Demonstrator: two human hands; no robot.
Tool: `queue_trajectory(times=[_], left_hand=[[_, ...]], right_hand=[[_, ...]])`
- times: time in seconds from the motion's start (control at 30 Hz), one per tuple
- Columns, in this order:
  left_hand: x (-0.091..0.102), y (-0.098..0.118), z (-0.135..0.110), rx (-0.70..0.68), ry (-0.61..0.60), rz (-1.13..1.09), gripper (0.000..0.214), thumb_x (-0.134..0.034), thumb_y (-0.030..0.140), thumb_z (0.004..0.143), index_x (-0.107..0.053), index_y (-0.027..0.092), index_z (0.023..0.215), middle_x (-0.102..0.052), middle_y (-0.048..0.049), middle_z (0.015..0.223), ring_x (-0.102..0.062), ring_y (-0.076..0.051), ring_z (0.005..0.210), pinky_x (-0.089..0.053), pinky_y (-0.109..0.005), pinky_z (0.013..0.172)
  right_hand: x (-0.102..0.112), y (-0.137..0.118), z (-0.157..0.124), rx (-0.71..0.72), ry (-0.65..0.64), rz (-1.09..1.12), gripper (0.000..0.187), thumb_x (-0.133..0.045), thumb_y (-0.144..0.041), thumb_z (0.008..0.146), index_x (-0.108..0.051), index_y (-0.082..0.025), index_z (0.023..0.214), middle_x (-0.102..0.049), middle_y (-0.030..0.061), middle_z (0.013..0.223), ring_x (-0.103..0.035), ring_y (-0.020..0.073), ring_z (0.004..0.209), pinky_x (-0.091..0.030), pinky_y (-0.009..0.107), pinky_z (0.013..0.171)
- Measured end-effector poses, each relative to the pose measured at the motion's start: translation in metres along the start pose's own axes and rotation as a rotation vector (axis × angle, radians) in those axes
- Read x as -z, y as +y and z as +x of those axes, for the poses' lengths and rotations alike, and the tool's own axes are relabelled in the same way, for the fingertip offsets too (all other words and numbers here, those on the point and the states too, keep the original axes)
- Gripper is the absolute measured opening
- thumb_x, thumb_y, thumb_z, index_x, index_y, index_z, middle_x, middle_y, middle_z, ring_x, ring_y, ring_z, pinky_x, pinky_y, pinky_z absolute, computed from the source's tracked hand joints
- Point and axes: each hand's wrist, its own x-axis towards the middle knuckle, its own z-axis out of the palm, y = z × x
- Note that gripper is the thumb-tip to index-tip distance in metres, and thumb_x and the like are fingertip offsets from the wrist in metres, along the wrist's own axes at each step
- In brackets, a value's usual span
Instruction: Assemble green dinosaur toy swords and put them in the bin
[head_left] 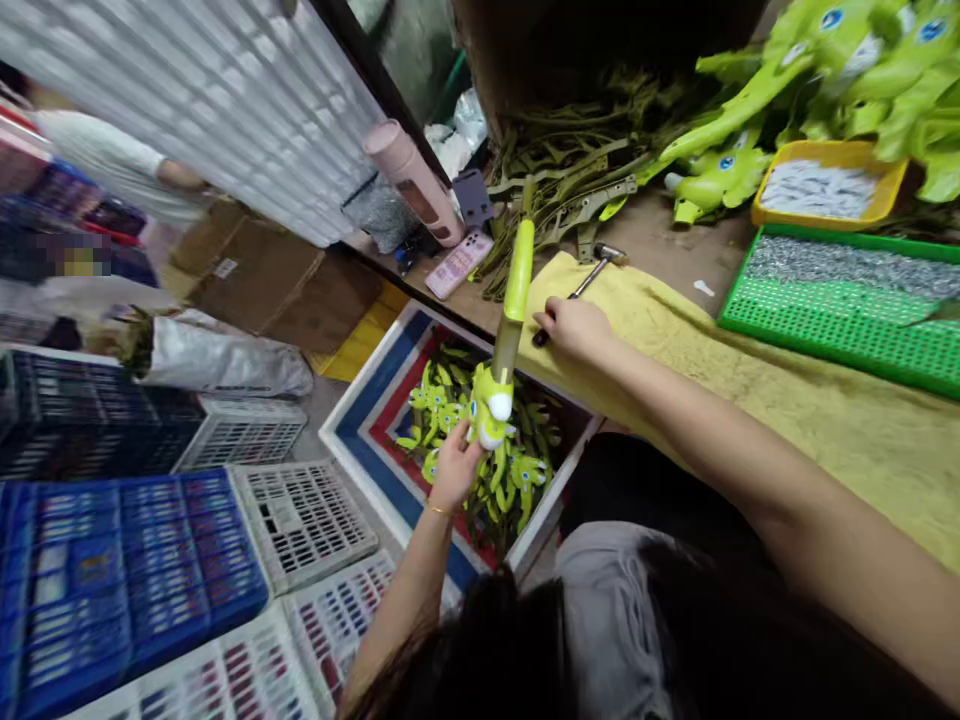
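Observation:
My left hand (456, 468) grips a lime-green plastic toy (516, 275) by its animal-head end, which has a blue eye and white parts. The toy's long narrow end points up, with a brownish-olive stretch in its middle. Below it stands a striped box (352, 440) holding many similar green toys (517, 480). On the bench, my right hand (576, 325) is closed round the handle of a small hammer (600, 265). The hammer lies on a yellow cloth (675, 350), its metal head pointing away from me.
Olive strips (570, 190) and green toy parts (720, 175) are heaped at the back. A yellow tray (892, 205) of white pieces and a green basket (847, 335) of metal bits stand right. A pink bottle (409, 175) and phone (459, 265) are near the bench edge. Crates (135, 570) fill the left.

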Motion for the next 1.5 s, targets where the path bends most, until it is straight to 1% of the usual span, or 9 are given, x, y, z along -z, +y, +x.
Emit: queue_trajectory(times=[0.2,0.37,0.47,0.63,0.8,1.0,1.13,1.3,1.5], left_hand=[[0.002,-0.005,0.0,-0.021,-0.016,0.06,0.051,-0.068,0.057,0.07,-0.067,0.015,0.098,-0.072,-0.0076,0.087,-0.068,-0.024,0.09,-0.055,-0.034,0.08],[0.012,-0.019,-0.005,-0.008,-0.017,0.162,0.064,-0.07,0.059,0.062,-0.066,0.014,0.107,-0.073,-0.0107,0.101,-0.068,-0.027,0.095,-0.053,-0.039,0.088],[0.02,-0.027,-0.013,0.011,0.016,0.242,0.068,-0.075,0.058,0.054,-0.066,0.014,0.105,-0.073,-0.0115,0.104,-0.066,-0.03,0.1,-0.05,-0.042,0.094],[0.027,-0.032,-0.022,-0.054,-0.015,0.524,0.07,-0.072,0.063,0.057,-0.065,0.014,0.106,-0.073,-0.0083,0.091,-0.066,-0.024,0.077,-0.053,-0.035,0.079],[0.033,-0.027,-0.02,-0.227,-0.096,0.764,0.065,-0.055,0.07,0.074,-0.062,0.015,0.109,-0.071,-0.0076,0.088,-0.062,-0.019,0.07,-0.049,-0.029,0.071],[0.036,-0.026,-0.015,-0.263,-0.091,0.823,0.061,-0.053,0.071,0.076,-0.061,0.018,0.105,-0.068,-0.006,0.082,-0.06,-0.02,0.069,-0.047,-0.029,0.068],[0.002,-0.013,-0.01,-0.251,-0.135,0.723,0.054,-0.054,0.066,0.079,-0.061,0.018,0.103,-0.067,-0.0035,0.083,-0.059,-0.019,0.07,-0.045,-0.027,0.068],[-0.049,0.002,-0.001,-0.202,-0.126,0.578,0.052,-0.054,0.06,0.082,-0.061,0.016,0.109,-0.066,-0.0036,0.084,-0.059,-0.018,0.071,-0.044,-0.026,0.066],[-0.057,-0.005,-0.001,-0.189,-0.109,0.571,0.052,-0.057,0.055,0.083,-0.059,0.016,0.118,-0.068,-0.0052,0.087,-0.061,-0.02,0.073,-0.043,-0.027,0.066]], right_hand=[[0.013,0.026,-0.038,-0.101,0.073,0.128,0.041,-0.054,-0.042,0.084,-0.055,-0.017,0.116,-0.069,0.0171,0.107,-0.065,0.0299,0.094,-0.05,0.04,0.08],[0.035,0.071,-0.09,-0.256,0.263,0.316,0.047,-0.043,-0.024,0.087,-0.046,-0.014,0.134,-0.069,0.0153,0.11,-0.066,0.0261,0.092,-0.052,0.043,0.085],[0.038,0.094,-0.119,-0.176,0.415,0.369,0.054,-0.044,-0.037,0.09,-0.044,-0.015,0.139,-0.067,0.0148,0.12,-0.066,0.0268,0.1,-0.053,0.045,0.09],[0.036,0.117,-0.152,-0.109,0.306,0.424,0.057,-0.049,-0.036,0.087,-0.048,-0.015,0.14,-0.075,0.0096,0.097,-0.071,0.0227,0.076,-0.058,0.042,0.075],[0.037,0.107,-0.16,0.033,0.516,0.191,0.047,-0.048,-0.04,0.091,-0.058,-0.02,0.132,-0.068,0.0096,0.127,-0.067,0.0255,0.11,-0.054,0.043,0.094],[0.023,0.111,-0.155,-0.034,0.399,-0.043,0.048,-0.044,-0.036,0.093,-0.055,-0.018,0.136,-0.074,0.014,0.108,-0.071,0.0286,0.089,-0.056,0.046,0.08],[0.035,0.109,-0.168,0.095,0.504,0.052,0.046,-0.047,-0.038,0.092,-0.055,-0.018,0.132,-0.069,0.0134,0.12,-0.069,0.0249,0.101,-0.056,0.041,0.086],[0.044,0.086,-0.186,0.245,0.23,-0.038,0.045,-0.047,-0.033,0.093,-0.055,-0.021,0.135,-0.073,0.011,0.102,-0.07,0.0225,0.083,-0.057,0.035,0.068],[0.046,0.074,-0.18,0.168,0.011,-0.261,0.044,-0.045,-0.033,0.094,-0.054,-0.028,0.137,-0.074,0.0088,0.097,-0.069,0.0222,0.071,-0.053,0.033,0.058]])
